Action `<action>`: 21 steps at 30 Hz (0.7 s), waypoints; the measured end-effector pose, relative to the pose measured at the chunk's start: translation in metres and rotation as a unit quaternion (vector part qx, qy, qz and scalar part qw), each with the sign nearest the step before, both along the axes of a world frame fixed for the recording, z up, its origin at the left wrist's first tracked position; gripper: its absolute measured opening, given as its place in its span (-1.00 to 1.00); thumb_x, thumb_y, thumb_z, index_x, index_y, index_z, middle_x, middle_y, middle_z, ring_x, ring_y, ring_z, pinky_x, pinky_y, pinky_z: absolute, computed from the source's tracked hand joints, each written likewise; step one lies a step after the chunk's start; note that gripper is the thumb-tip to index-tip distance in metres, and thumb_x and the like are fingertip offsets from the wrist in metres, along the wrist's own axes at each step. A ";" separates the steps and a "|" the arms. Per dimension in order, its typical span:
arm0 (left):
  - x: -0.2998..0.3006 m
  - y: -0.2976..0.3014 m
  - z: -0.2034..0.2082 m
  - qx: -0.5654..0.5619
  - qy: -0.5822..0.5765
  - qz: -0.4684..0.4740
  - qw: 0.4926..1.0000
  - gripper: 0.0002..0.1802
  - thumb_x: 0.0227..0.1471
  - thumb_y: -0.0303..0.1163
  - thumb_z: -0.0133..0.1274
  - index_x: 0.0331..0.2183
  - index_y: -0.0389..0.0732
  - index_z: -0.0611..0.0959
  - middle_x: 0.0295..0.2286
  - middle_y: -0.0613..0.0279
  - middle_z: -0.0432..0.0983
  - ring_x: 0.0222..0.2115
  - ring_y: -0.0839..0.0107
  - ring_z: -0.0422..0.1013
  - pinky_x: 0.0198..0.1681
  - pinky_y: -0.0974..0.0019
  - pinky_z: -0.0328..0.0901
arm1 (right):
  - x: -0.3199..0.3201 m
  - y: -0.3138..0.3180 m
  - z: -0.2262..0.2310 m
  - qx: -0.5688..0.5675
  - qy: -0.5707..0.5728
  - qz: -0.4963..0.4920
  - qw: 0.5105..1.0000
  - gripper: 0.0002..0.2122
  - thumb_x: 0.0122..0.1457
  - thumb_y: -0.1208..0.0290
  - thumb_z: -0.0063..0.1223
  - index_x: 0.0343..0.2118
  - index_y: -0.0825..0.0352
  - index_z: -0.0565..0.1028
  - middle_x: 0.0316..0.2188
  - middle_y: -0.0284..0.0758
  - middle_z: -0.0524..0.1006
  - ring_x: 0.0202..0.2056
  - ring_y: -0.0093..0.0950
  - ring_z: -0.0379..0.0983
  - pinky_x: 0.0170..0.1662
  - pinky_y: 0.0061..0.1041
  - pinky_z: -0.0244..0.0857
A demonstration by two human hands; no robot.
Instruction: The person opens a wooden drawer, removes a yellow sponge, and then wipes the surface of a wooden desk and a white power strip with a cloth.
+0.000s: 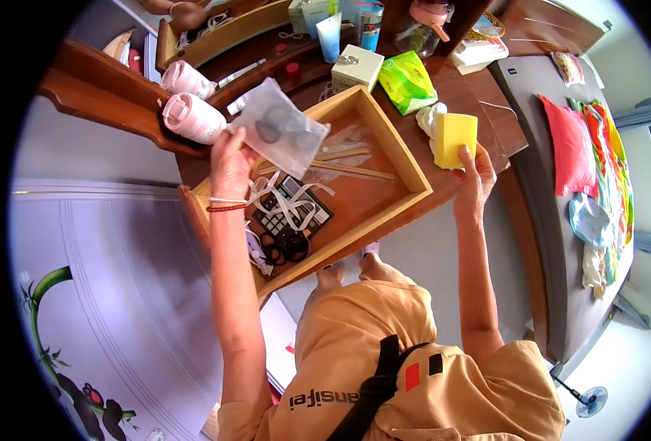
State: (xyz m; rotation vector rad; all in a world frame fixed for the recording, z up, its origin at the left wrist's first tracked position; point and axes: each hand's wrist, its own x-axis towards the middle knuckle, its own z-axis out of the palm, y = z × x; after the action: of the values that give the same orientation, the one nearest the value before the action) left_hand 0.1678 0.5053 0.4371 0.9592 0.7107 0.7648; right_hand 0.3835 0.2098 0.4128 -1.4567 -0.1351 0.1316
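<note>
My left hand pinches a translucent pouch by its lower left edge; dark round shapes show inside it. The pouch hangs over the left side of a wooden drawer. My right hand grips a flat yellow block, like a sponge or note pad, just past the drawer's right side. In the drawer lie a calculator partly under a white strap, a coiled black thing, several thin wooden sticks and a clear plastic bag.
Two pink bottle shapes stand left of the drawer, one likely a mirror reflection. Behind it are a pale box, a green tissue pack, a blue-white tube and a clear jug. A bed lies to the right.
</note>
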 end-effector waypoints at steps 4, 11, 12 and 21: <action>0.014 -0.040 -0.041 -0.017 0.037 -0.072 0.997 -0.75 -0.01 -0.38 -0.02 -0.24 -0.23 0.43 -0.34 0.20 0.45 -0.37 0.42 0.43 -0.36 0.32 0.42 | -0.017 0.012 0.001 0.005 0.005 0.028 1.000 -0.72 0.05 0.27 0.13 -0.23 0.35 0.50 -0.42 -0.43 0.50 -0.45 -0.69 0.36 -0.46 -0.71 0.19; -0.008 -0.082 -0.061 0.130 0.207 -0.072 0.967 -0.40 -0.15 -0.28 0.20 -0.06 -0.21 0.36 -0.18 0.05 0.40 -0.20 0.34 0.35 -0.15 0.30 0.31 | -0.057 0.031 0.003 -0.082 0.002 0.206 0.975 -0.68 0.05 0.32 0.11 -0.19 0.42 0.44 -0.41 -0.38 0.47 -0.42 -0.66 0.35 -0.41 -0.71 0.21; -0.020 -0.074 -0.045 0.154 0.199 -0.061 0.966 -0.39 -0.14 -0.26 0.20 -0.05 -0.23 0.37 -0.18 0.02 0.41 -0.20 0.32 0.36 -0.14 0.30 0.31 | -0.063 0.034 0.008 -0.114 0.003 0.229 0.967 -0.65 0.05 0.34 0.11 -0.16 0.46 0.43 -0.38 -0.34 0.49 -0.39 -0.62 0.37 -0.37 -0.66 0.25; -0.175 -0.072 0.026 0.165 0.100 0.204 0.960 -0.61 0.07 -0.31 0.00 -0.09 -0.29 0.39 -0.22 0.02 0.45 -0.27 0.28 0.44 -0.16 0.34 0.37 | -0.091 0.040 -0.024 -0.317 -0.392 0.270 0.821 -0.69 0.04 0.46 0.01 -0.12 0.39 0.40 -0.24 -0.14 0.41 -0.22 -0.11 0.34 -0.17 -0.32 0.26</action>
State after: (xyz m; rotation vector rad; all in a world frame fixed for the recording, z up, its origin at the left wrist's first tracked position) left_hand -0.0073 0.4332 0.4628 1.2207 0.9965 1.1873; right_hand 0.2929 0.2498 0.3888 -2.0319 -1.2934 0.0222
